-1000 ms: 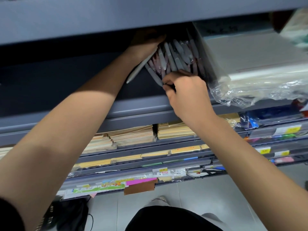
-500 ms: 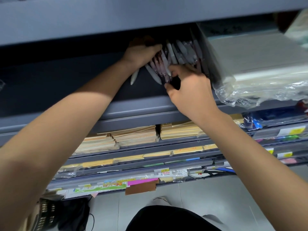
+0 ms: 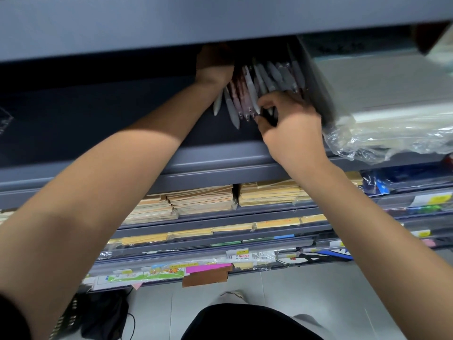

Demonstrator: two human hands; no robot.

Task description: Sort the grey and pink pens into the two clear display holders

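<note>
Likely light, stiff, slick pens (image 3: pixel 274 74); pinch mid-barrel; right hand (image 3: pixel 291 128) pinches pens' lower ends, upper centre; left hand (image 3: pixel 214 67) grip shadowed, cannot tell.

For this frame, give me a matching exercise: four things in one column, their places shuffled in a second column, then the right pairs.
Things:
1. left hand
2. right hand
3. plastic-wrapped stack
4. tan paper stacks

Places:
A. on the shelf below the pens
B. at the pens' near ends, fingers curled over them
C. right of the pens, on the same shelf
D. far back under the upper shelf, left of the pens

Pairs: 1-D, 2-B, 3-C, 4-A.
</note>
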